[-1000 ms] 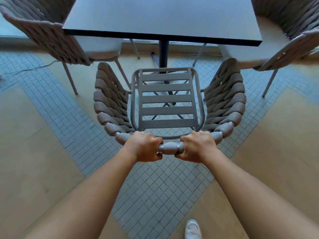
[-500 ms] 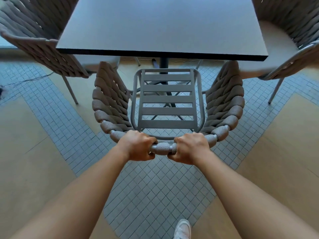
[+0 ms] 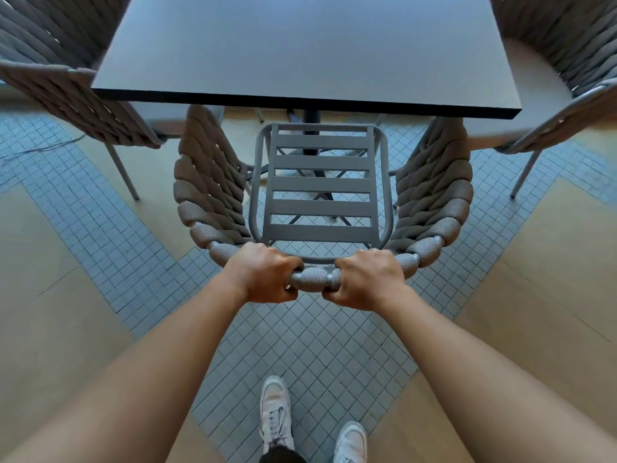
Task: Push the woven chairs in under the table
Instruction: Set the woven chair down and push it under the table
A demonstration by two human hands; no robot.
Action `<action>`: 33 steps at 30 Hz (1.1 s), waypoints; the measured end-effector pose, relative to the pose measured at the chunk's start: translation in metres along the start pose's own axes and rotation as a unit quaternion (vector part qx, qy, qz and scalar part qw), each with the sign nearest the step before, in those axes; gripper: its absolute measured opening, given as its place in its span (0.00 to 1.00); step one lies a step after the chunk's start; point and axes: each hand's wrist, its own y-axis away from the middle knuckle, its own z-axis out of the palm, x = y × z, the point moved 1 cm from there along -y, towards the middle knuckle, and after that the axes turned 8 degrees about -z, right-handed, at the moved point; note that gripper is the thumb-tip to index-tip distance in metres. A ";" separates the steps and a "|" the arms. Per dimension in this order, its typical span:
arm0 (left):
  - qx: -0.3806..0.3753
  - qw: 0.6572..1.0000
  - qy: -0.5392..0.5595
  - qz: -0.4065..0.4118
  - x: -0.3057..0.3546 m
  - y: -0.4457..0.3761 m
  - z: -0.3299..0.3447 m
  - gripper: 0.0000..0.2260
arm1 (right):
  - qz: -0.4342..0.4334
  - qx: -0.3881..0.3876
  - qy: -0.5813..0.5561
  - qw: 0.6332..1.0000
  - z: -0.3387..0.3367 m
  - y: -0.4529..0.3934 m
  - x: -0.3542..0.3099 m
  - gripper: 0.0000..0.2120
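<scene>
Both hands hold the top bar of the near woven chair. The left hand and right hand are each closed tight around the bar, side by side. The chair has fat rope sides and a flat slatted seat. Its far end sits just under the dark counter edge. Two more woven chairs stand at the left and right sides.

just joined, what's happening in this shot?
A person grips the top rail of a woven chair with both hands, left hand and right hand side by side. The front of its slatted seat sits just at the near edge of the dark table, so it isn't tucked under yet. Two more woven chairs flank the table.
</scene>
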 end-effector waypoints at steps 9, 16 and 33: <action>0.221 0.934 0.168 -0.224 0.026 0.019 0.010 0.16 | 0.046 0.265 -0.110 0.957 0.008 0.030 -0.011 0.26; 0.286 0.456 0.583 -0.608 0.084 0.005 0.021 0.55 | 0.526 0.342 -0.572 0.529 0.018 0.023 -0.042 0.59; 0.314 0.251 0.692 -0.599 0.077 -0.004 0.025 0.46 | 0.509 0.354 -0.662 0.420 0.031 0.011 -0.055 0.49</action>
